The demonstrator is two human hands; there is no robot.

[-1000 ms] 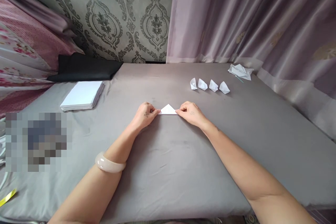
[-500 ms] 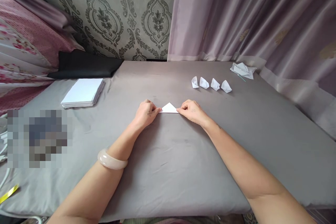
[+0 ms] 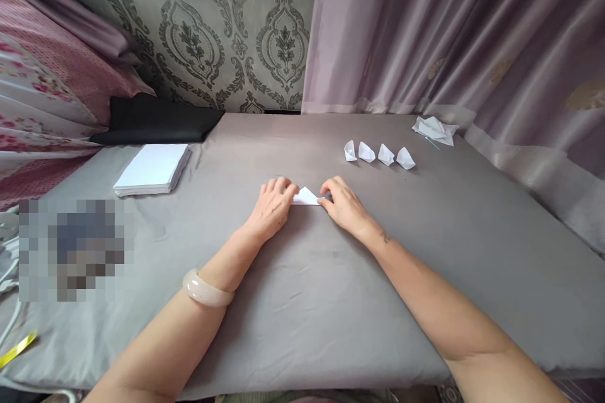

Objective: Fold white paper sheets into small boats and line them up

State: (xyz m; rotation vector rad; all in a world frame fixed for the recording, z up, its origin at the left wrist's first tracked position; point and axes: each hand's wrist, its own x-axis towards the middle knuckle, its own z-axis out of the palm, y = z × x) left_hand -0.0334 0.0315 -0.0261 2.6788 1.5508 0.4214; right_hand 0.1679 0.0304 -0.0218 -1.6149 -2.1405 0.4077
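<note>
A small piece of folded white paper (image 3: pixel 306 196), peaked at the top with a straight lower edge, lies on the grey cloth between my hands. My left hand (image 3: pixel 273 206) is palm down, its fingers curled over the paper's left end and hiding it. At the right end my right hand (image 3: pixel 347 206) has its thumb against the paper's corner. Its index finger is lifted, leaving a gap above the thumb. A pale bangle (image 3: pixel 207 288) circles my left forearm.
The grey-covered surface (image 3: pixel 302 308) carries a stack of white paper (image 3: pixel 151 167) at left and several folded paper pieces (image 3: pixel 386 154) beyond my right hand. More folded paper (image 3: pixel 435 131) lies far right. A black cloth (image 3: pixel 158 119) and a yellow strip (image 3: pixel 19 349) are at left.
My left hand has turned palm down, and its fingers have come over the paper's left end. My right index finger has lifted away from the thumb. The view has shifted slightly.
</note>
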